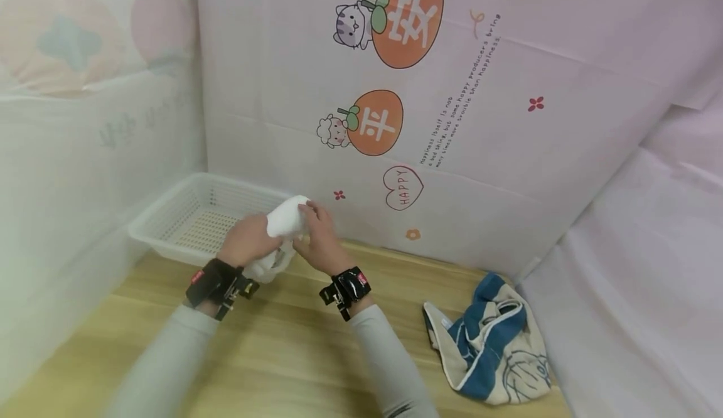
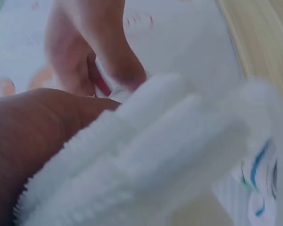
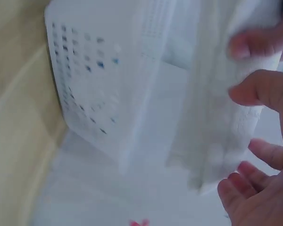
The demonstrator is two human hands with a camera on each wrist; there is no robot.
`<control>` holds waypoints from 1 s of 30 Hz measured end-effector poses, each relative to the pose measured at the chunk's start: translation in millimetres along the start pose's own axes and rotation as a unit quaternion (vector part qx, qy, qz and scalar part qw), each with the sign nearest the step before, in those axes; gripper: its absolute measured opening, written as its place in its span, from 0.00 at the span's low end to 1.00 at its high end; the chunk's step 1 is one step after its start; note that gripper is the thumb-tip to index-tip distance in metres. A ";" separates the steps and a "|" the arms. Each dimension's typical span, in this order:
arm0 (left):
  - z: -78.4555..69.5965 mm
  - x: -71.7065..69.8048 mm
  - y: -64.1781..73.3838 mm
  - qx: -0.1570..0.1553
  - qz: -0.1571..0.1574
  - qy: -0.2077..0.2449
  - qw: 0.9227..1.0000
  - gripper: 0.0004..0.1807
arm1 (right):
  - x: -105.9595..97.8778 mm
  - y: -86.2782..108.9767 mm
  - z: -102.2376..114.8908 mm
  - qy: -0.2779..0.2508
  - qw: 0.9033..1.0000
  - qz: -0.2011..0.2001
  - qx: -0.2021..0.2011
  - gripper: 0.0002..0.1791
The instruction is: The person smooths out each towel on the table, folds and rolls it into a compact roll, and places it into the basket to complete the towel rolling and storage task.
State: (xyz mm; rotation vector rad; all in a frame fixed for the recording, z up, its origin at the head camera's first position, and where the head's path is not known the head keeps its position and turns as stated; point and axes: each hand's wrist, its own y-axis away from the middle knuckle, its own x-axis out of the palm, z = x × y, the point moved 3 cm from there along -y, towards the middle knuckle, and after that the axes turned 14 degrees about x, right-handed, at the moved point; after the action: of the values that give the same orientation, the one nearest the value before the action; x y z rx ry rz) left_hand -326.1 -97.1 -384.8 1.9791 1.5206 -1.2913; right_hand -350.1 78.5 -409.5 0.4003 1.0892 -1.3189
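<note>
A folded white towel (image 1: 287,217) with a fluffy pile is between my two hands, above the right end of the basket. On its left side my left hand (image 1: 248,240) grips it; the left wrist view shows the thick, blurred folds of the towel (image 2: 146,146) beside that hand (image 2: 42,122). My right hand (image 1: 324,242) holds the other end. Up close, its thumb (image 3: 257,87) lies on the towel (image 3: 212,108) while the other fingers are at the far edge. More white material hangs under the hands, partly hidden.
A white perforated plastic basket (image 1: 164,242) stands on the wooden table (image 1: 294,349) at the back left, against the printed back sheet (image 1: 474,217). At the right lies a crumpled blue and beige cloth (image 1: 491,349), near the white side sheet (image 1: 638,280).
</note>
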 end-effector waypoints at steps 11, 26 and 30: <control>70.1 -5.0 -39.3 -0.078 0.000 -0.008 0.997 0.27 | 64.4 -11.5 -13.8 0.081 0.987 0.071 0.122 0.29; 158.1 26.3 -69.6 -0.129 0.050 -0.009 0.990 0.22 | 78.0 -9.4 -8.3 0.033 0.989 0.062 0.127 0.15; 152.9 27.3 -75.2 -0.147 0.064 -0.005 0.987 0.20 | 76.5 -11.8 -12.5 0.035 0.989 0.064 0.130 0.15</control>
State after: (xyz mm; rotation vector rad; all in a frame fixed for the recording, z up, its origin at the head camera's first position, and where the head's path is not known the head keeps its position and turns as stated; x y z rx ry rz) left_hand -462.0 -161.7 -469.4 1.8429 1.4575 -0.9621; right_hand -375.3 41.4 -473.8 0.7043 0.9344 -1.3427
